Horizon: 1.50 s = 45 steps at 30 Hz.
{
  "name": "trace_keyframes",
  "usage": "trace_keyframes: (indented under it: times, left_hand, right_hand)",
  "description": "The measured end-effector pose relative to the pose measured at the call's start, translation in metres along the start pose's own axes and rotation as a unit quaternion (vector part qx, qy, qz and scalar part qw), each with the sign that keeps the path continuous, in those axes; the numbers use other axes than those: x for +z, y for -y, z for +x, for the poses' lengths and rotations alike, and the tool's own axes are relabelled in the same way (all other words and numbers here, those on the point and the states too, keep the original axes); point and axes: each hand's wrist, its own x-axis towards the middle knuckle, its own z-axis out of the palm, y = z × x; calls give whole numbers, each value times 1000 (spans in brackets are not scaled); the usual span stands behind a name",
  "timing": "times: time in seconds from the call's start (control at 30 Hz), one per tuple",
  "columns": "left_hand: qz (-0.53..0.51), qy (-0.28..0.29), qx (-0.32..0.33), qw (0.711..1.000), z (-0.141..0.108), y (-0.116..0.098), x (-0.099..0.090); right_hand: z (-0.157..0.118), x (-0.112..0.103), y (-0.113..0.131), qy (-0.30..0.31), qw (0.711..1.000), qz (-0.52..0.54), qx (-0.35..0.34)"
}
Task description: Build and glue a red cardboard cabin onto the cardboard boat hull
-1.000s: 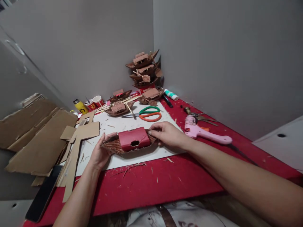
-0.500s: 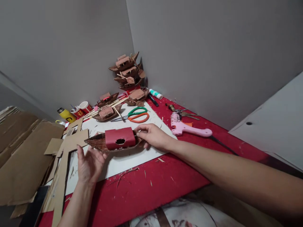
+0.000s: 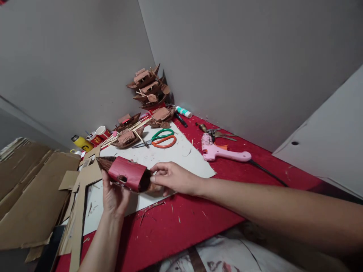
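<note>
Between my hands is a small brown model boat point(image 3: 104, 163) with a curved red roof point(image 3: 129, 173) that has a ragged hole in its side. My left hand point(image 3: 115, 194) supports the hull from below at the pointed left end, thumb up along its near side. With thumb and fingers, my right hand point(image 3: 170, 178) pinches the other end, which its fingers partly cover. The boat is held above a white board point(image 3: 193, 160), turned so that the roof's open right end faces toward me. Scissors point(image 3: 163, 139) with green and orange handles lie beyond it.
More model boats point(image 3: 150, 88) are stacked in the corner, with others and thin sticks before them. A pink glue gun point(image 3: 227, 153) and its cord lie right, near pliers point(image 3: 224, 134). Cardboard point(image 3: 31, 196) is piled left; a yellow bottle point(image 3: 82, 142) and paper cups point(image 3: 102, 132) stand behind.
The boat has been turned, its right end swinging toward me and downward. My left hand has closed in around the hull, and my right hand has moved nearer with its end.
</note>
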Motion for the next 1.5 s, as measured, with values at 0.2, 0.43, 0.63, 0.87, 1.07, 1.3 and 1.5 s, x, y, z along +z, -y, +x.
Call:
trace_keyframes:
  times: [0.2, 0.43, 0.63, 0.87, 1.07, 1.3, 1.5]
  left_hand:
    - [27, 25, -13, 999, -7, -7, 8]
    - [42, 29, -94, 994, -10, 0, 14]
    - [75, -27, -120, 990, -12, 14, 13]
    - [95, -51, -158, 982, -15, 26, 8]
    - [89, -19, -182, 979, -14, 29, 2]
    - [72, -12, -199, 977, -14, 30, -2]
    - [82, -26, -196, 977, -16, 29, 5]
  right_hand:
    - [-12, -7, 11, 71, 995, -57, -47]
    - [-14, -9, 15, 2, 995, -1, -97]
    - [-15, -4, 6, -5, 992, -10, -128]
    - [-15, -5, 0, -6, 987, -54, -152]
    - [-14, -5, 3, -26, 979, -119, -161]
    - [-13, -5, 1, -31, 978, -132, -157]
    - [-12, -5, -1, -25, 975, -154, -156]
